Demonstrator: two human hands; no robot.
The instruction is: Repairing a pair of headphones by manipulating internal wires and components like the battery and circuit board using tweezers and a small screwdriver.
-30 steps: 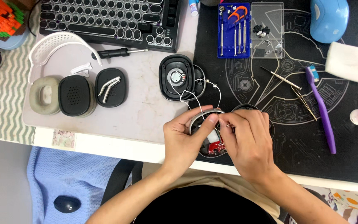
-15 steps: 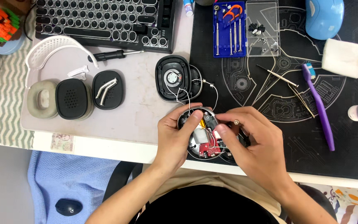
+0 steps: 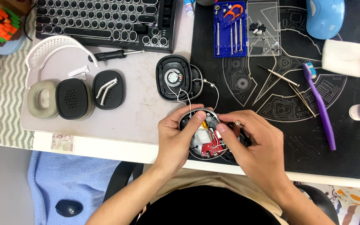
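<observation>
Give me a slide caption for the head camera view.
Both hands, left hand and right hand, hold an opened headphone earcup showing a red circuit board, beside its wired speaker plate.

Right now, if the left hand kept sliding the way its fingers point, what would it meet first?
Probably the right hand: the left hand points right across the opened earcup both hold. Depth is unclear.

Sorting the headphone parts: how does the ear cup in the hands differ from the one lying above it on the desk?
The held ear cup shows a red circuit board and is gripped by the left hand and right hand. The desk ear cup shows a round speaker and lies untouched. Thin wires join them.
</observation>
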